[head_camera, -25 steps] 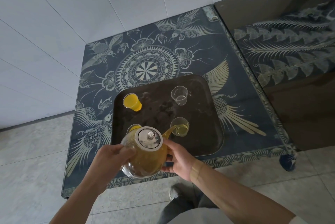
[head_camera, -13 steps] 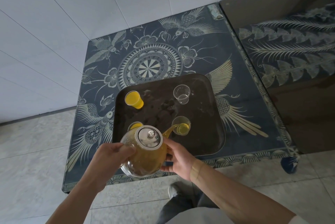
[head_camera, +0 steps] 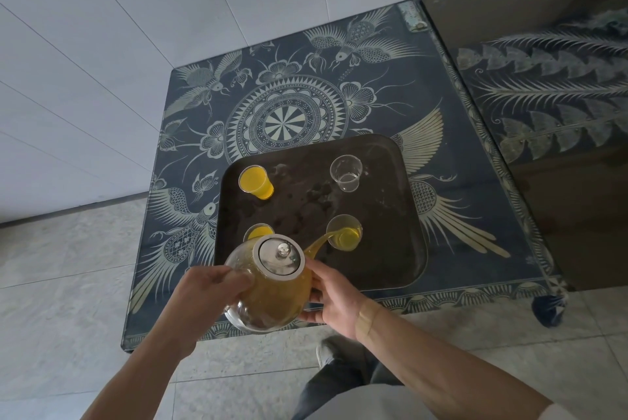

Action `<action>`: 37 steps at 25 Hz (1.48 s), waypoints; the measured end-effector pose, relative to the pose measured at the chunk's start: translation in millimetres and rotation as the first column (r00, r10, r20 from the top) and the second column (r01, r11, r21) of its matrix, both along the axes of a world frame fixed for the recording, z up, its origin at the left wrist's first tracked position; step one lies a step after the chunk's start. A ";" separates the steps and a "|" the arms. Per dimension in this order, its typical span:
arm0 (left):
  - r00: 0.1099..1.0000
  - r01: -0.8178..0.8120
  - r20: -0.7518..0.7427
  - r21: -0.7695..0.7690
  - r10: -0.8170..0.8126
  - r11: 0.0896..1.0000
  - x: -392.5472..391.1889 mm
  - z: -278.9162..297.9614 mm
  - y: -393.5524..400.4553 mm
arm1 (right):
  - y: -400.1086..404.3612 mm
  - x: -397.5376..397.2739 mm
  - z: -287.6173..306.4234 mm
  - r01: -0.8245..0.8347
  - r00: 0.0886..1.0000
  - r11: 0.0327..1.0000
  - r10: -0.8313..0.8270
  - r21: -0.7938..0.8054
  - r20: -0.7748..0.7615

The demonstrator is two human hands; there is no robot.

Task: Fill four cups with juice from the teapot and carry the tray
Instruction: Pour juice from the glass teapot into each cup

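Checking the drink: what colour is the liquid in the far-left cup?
Opaque bright yellow-orange, in the clear far-left cup on the dark tray; head view.

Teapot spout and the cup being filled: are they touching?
Cannot tell. In the head view the teapot spout tip sits at the cup rim, with juice flowing in, but no gap or contact shows plainly.

— Table (head_camera: 339,79): dark blue-grey, pale gold birds, flowers, central sunburst medallion.
— Tray (head_camera: 390,249): plain dark brown. Teapot (head_camera: 268,290): clear glass, amber-yellow juice, silver lid (head_camera: 278,258).
— Far-left cup (head_camera: 255,181): bright yellow. Far-right cup (head_camera: 345,172): colourless.
— Wall (head_camera: 136,28): white tile.
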State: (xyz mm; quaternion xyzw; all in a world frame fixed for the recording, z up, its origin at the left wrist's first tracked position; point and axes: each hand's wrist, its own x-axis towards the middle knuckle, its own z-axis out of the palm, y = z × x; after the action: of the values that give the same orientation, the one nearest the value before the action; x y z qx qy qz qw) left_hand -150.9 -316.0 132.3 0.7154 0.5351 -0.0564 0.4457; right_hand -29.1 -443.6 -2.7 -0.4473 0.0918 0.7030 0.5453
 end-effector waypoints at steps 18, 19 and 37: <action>0.999 -0.013 -0.045 0.047 0.016 0.999 0.8 11.0 -2.7 | 4.5 -7.2 -0.3 -0.008 1.000 1.000 0.008 0.002 -0.019; 0.999 -0.016 -0.050 0.050 0.018 0.999 0.8 11.0 -2.6 | 4.5 -7.4 -0.2 -0.007 1.000 1.000 0.007 0.003 -0.020; 0.998 0.000 -0.065 0.032 0.002 1.000 3.9 14.2 -4.9 | 3.2 -8.7 -2.8 0.005 1.000 1.000 -0.005 -0.009 -0.030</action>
State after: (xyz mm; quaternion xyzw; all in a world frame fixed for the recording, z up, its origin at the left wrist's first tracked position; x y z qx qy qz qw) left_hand -147.1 -321.0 146.4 0.7198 0.5507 -0.0711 0.4167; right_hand -37.7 -440.4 -5.5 -0.4388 0.1042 0.7079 0.5436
